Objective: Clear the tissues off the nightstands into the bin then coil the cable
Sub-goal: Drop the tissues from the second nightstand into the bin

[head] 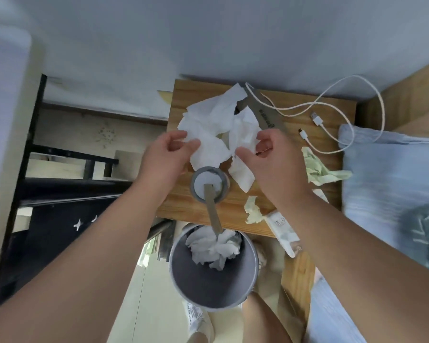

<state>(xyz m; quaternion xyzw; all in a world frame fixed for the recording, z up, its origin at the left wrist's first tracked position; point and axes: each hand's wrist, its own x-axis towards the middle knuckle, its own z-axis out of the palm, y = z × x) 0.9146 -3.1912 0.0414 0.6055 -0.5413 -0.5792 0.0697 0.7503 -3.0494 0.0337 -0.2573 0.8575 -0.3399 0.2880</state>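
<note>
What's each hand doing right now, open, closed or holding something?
Left hand: pinches the crumpled white paper tissues.
Right hand: grips the same tissues from the other side.

Dark print on the grey strip (265, 117) is unreadable; likewise the characters on the tissue pack (281, 226).

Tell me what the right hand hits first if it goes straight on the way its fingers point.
The tissues, lying right before the right hand on the nightstand; whether it already pinches them is unclear.
</note>
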